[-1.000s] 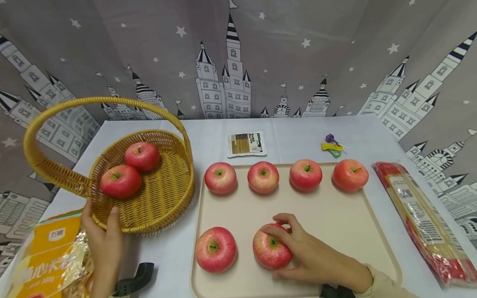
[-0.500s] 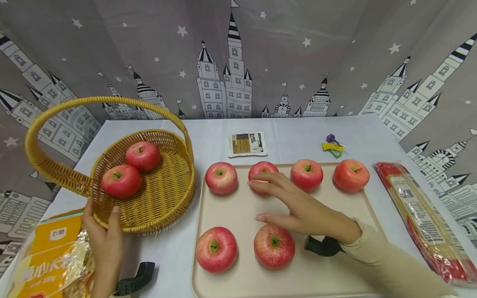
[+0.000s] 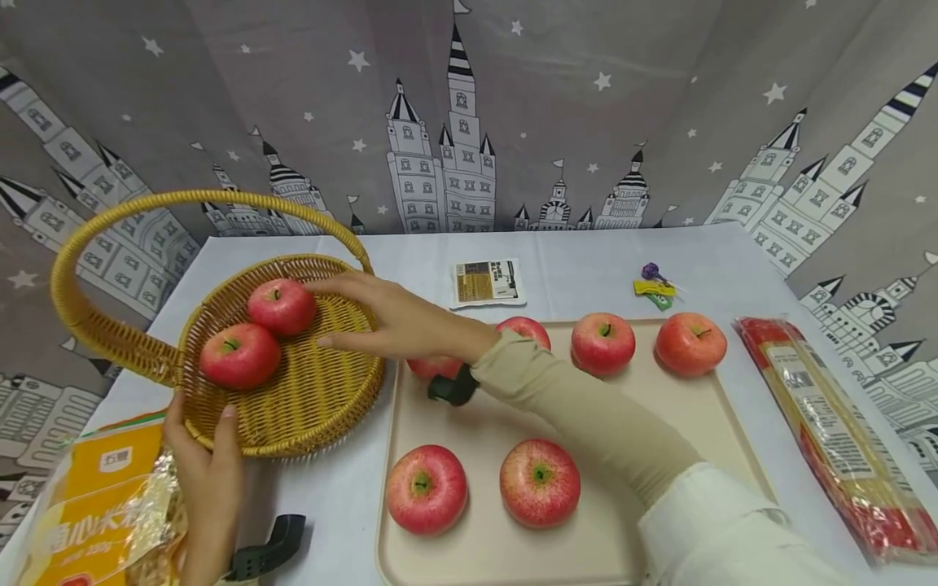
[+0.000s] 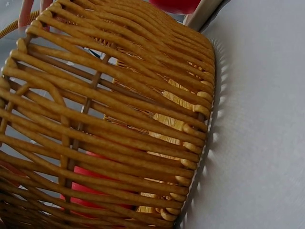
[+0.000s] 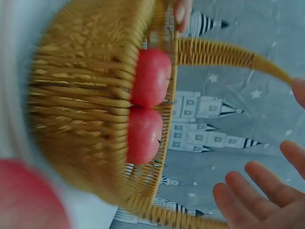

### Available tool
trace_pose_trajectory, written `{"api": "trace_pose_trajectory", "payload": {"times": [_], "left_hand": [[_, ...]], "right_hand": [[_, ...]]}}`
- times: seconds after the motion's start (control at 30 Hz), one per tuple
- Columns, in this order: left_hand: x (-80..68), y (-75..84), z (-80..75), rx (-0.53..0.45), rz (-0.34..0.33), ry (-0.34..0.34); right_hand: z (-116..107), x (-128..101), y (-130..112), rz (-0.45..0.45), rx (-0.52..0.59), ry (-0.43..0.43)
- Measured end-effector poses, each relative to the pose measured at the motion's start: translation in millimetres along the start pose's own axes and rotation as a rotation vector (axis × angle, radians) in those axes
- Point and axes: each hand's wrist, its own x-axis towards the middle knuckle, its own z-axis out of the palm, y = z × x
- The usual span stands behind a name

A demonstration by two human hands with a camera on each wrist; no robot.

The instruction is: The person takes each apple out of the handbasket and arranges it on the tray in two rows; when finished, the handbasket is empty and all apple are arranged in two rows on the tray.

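Head view: a round yellow wicker basket with a hoop handle (image 3: 293, 423) sits left of centre on the white-clothed table (image 3: 586, 277). The left hand (image 3: 205, 480) holds its near rim in a narrow grip. The right hand (image 3: 381, 317), grip wide and empty, hovers over it. The right wrist view shows two red apples (image 5: 147, 105) inside. The beige sleeve (image 3: 586, 407) hides part of the cream tray (image 3: 659, 423).

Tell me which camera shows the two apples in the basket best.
The head view: both apples in the basket sit in plain sight, side by side. The right wrist view shows them blurred behind the basket rim; the left wrist view shows only red through the weave.
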Motion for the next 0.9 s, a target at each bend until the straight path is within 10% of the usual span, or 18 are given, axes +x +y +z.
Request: {"api": "trace_pose_trajectory", "payload": {"times": [0.4, 0.6, 0.9], "left_hand": [[-2.6, -0.7, -2.7, 0.033, -0.061, -0.008], [-3.3, 1.6, -1.5, 0.034, -0.053, -0.011], [-1.0, 5.8, -0.8, 0.037, -0.029, -0.019]], "right_hand": [[53, 99, 1, 0.378, 0.153, -0.024], [84, 103, 7, 0.478, 0.309, -0.009], [94, 89, 17, 0.437, 0.363, -0.204]]}}
